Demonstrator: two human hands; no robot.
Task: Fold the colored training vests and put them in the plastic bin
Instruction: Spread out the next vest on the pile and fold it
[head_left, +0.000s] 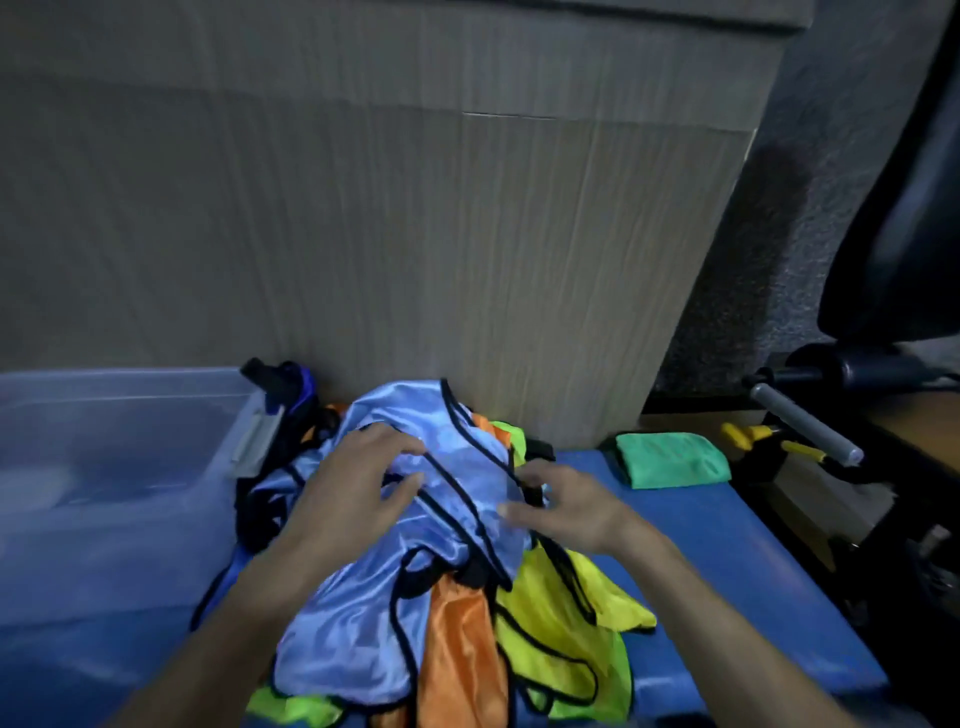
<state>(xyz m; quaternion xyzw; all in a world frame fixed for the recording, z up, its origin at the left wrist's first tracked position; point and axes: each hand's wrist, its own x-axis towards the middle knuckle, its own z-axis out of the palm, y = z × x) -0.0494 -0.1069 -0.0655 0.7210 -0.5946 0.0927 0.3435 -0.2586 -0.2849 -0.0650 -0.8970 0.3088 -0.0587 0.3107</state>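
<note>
On a blue tabletop (727, 561), with a tall sheet of ribbed brown cardboard (415, 234) standing along its far edge and a speckled grey wall (769, 249) behind that, lies a crumpled heap of training vests. Uppermost is a light blue vest (363, 623) of shiny, satin-like cloth edged in black piping; an orange vest (457, 649) and a yellow vest (561, 623), equally glossy and black-trimmed, spill out beneath it toward the near edge. The left hand (358, 478) rests on the blue cloth with fingers spread and lightly bent, holding nothing that can be seen. The right hand (561, 504) is beside it at the pile's right side, fingers extended toward the black trim; whether it pinches the fabric cannot be told. A translucent plastic bin (119, 467) with a grey latch stands just left of the heap. A folded green cloth (670, 460) lies on the table to the right, near yellow-handled tools (753, 436).
</note>
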